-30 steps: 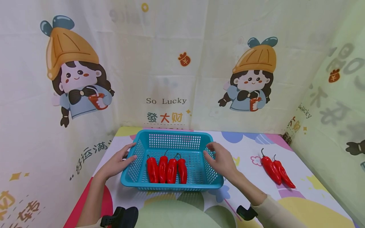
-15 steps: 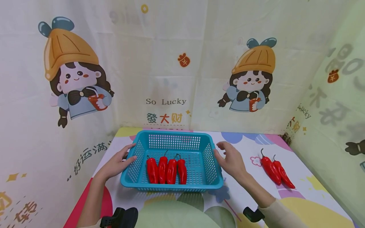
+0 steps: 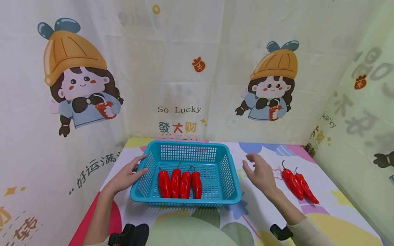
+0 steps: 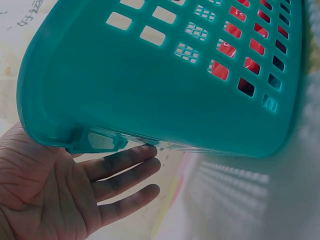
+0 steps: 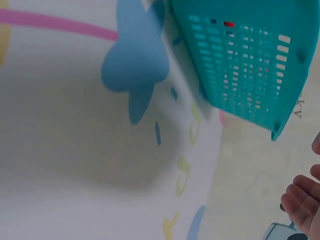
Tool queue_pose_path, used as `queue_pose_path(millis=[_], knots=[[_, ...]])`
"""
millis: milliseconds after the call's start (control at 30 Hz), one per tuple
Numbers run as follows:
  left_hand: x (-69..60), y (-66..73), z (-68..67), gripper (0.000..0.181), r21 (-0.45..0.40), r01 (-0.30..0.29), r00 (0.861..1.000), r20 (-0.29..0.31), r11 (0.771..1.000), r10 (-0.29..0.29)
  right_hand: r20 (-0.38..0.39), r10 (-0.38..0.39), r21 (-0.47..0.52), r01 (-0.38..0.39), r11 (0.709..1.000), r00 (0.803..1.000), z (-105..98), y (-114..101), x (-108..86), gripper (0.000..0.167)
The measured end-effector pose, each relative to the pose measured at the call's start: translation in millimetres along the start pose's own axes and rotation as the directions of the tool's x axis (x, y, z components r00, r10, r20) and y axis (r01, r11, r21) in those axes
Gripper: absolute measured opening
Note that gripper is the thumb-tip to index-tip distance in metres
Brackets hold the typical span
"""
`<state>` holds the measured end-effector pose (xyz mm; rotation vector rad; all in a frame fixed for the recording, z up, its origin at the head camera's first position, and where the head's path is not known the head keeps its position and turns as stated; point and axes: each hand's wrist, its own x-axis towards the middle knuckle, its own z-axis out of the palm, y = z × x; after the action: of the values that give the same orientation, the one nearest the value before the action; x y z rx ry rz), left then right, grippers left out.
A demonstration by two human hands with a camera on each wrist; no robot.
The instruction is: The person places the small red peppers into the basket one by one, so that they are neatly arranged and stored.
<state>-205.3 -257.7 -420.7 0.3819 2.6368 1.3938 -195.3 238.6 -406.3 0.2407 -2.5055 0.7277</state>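
A blue-green perforated basket [image 3: 215,171] holds several red peppers [image 3: 185,184], lying side by side with their stems toward the back. My left hand [image 3: 124,176] rests at the basket's left rim; in the left wrist view, its fingers extend fairly straight beside the basket wall [image 4: 125,90], its thumb hidden. My right hand [image 3: 261,174] is raised over the table, right of the basket and apart from it, fingers slightly bent and holding nothing. Part of this hand [image 5: 305,200] shows at the right wrist view's edge.
Two more red peppers [image 3: 292,184] lie together on the patterned table [image 3: 271,212], to the right of my right hand. Printed cloth [image 3: 178,68] hangs behind the table and along both sides.
My right hand has moved right, away from the basket's right rim and toward the two loose peppers. My left hand, the basket and the peppers have stayed in place.
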Motion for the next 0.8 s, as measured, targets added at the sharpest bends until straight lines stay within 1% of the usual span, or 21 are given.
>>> queue_pose_path(millis=[233,433,600,800], knots=[[-0.4,0.2,0.5,0.078,-0.002,0.005,1.0,0.001,1.0,-0.005,-0.05,-0.019,-0.009,0.019,1.0,0.999,-11,21,-0.2,0.033],[-1.6,1.4,0.5,0.08,0.002,0.007,1.0,-0.003,1.0,-0.007,-0.099,-0.016,-0.026,0.013,1.0,0.995,-22,35,2.8,0.029],[-2.0,1.3,1.0,0.08,0.006,0.006,1.0,-0.004,1.0,-0.006,-0.135,-0.004,-0.05,-0.003,0.999,0.991,-31,48,2.7,0.027],[-1.8,1.3,1.1,0.081,0.003,0.006,1.0,-0.003,1.0,-0.005,-0.142,0.041,-0.077,-0.053,0.996,0.989,-40,65,0.2,0.028]])
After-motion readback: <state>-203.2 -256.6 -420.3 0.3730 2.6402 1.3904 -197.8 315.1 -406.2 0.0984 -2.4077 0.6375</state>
